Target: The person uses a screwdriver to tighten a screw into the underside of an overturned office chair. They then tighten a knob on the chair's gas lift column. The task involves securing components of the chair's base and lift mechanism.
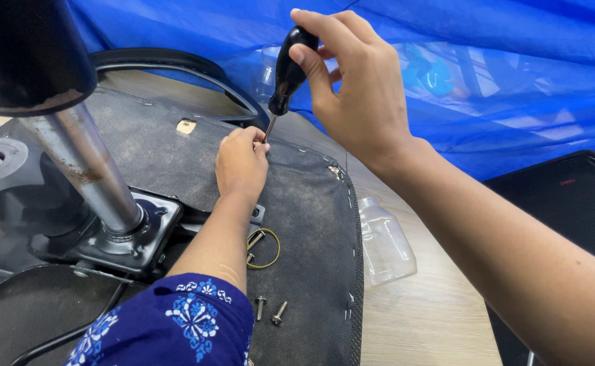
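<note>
blue floral sleeve (175, 325) – nearest cam, bottom centre, covers left upper arm.
left hand (241, 163) – on underside of upturned chair seat (304, 203), fingers curled & pinched around the metal shaft where the tip meets the fabric; what sits under the tip is hidden.
right hand (355, 81) – raised above the left, wrapped round black handle of screwdriver (286, 71); thumb & fingers grip the top. tool stands near upright, slightly tilted, tip down at far edge of seat.
chair seat – dark mesh-type fabric, dusty, stapled along rt edge, lying on wooden floor (426, 318).
gas-lift column (84, 163) – grey metal, worn, rising from black mounting plate (128, 237), left of the forearm.
loose screws (270, 310) – two on fabric just beside sleeve; more hardware w/ a yellow ring (265, 248) near the forearm.
clear plastic bottle (384, 240) – on its side on floor, just rt of seat edge.
blue tarp (501, 81) – backdrop.
black mesh panel (568, 203) – far rt.
</note>
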